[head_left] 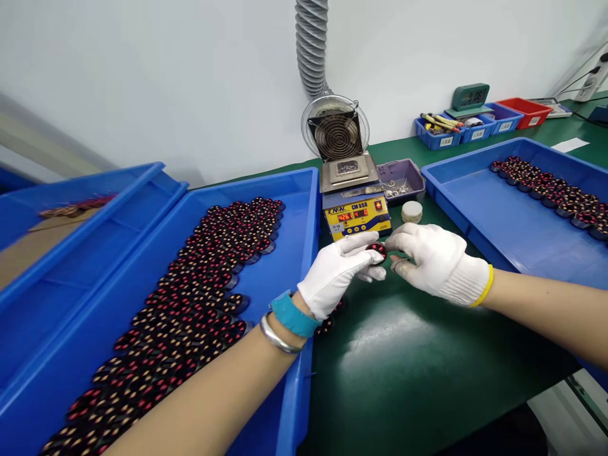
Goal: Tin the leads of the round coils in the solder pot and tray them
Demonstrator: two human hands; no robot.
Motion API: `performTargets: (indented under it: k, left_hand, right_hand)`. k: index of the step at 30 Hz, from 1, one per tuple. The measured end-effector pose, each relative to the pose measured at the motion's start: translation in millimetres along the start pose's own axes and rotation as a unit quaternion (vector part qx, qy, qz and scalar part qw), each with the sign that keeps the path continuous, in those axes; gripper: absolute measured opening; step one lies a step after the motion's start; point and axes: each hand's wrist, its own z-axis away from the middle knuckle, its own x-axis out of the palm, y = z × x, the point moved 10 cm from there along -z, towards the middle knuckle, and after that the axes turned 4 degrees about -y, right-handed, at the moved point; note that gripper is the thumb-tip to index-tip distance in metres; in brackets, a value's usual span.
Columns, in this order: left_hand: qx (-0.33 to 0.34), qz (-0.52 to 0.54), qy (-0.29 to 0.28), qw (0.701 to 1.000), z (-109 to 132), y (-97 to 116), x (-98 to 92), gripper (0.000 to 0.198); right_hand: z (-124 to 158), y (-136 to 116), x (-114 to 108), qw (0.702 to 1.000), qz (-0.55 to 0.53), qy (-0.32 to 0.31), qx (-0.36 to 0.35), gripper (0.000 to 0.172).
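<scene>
Over the dark green surface (pixel 380 373), in the head view, the left hand (pixel 337 269), in a white glove, pinches a small round black part with red marks (pixel 377 252) between thumb and fingers. The white-gloved right hand (pixel 434 259) curls its fingers narrowly just beside it; whether they grip anything cannot be told. Toward the surface's back edge, behind the hands, sit a yellow metal-topped unit with a red digital display (pixel 356 215) and a squat white round container (pixel 411 212). Blue plastic trays filled with rows of similar parts flank the hands: a left tray (pixel 297 215) and a right tray (pixel 475 190).
</scene>
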Motion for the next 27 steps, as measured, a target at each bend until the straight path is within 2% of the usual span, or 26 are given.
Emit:
performTargets:
  k: [3, 8, 12, 16, 18, 20, 23, 26, 27]
  left_hand:
    - [-0.016, -0.002, -0.018, 1.0, 0, -4, 2.6, 0.048]
    - [-0.021, 0.002, -0.026, 0.999, 1, -3, 6.1, 0.046]
    - [-0.009, -0.007, -0.015, 1.0, 0, -1, 4.0, 0.045]
    - [-0.009, -0.021, -0.003, 1.0, 2, 0, 3.4, 0.043]
    - [-0.002, -0.029, 0.013, 0.999, 4, 2, 0.6, 0.044]
    - [0.008, -0.032, 0.024, 0.999, 3, 6, -2.1, 0.046]
    - [0.024, -0.026, 0.033, 0.999, 0, 8, -1.4, 0.047]
    - [0.043, -0.011, 0.028, 0.999, 5, 8, 14.3, 0.044]
    - [0.049, 0.001, 0.022, 0.999, 9, 8, 22.1, 0.042]
  right_hand:
    - [-1, -7, 4, 0.996, 0.082, -0.031, -0.017, 0.023]
    - [0, -7, -10, 0.992, 0.124, -0.022, -0.011, 0.021]
    - [2, -1, -14, 0.993, 0.114, -0.014, 0.014, 0.022]
    - [2, -12, -4, 0.993, 0.098, -0.046, -0.039, 0.022]
    - [0, -9, -2, 0.993, 0.088, -0.07, -0.037, 0.02]
    - [-2, 9, -2, 0.995, 0.041, -0.085, 0.023, 0.018]
    - [-1, 38, 9, 0.979, -0.121, -0.115, 0.115, 0.017]
    - [7, 34, 24, 0.954, -0.247, -0.154, 0.079, 0.024]
    - [9, 32, 25, 0.953, -0.258, -0.142, 0.066, 0.025]
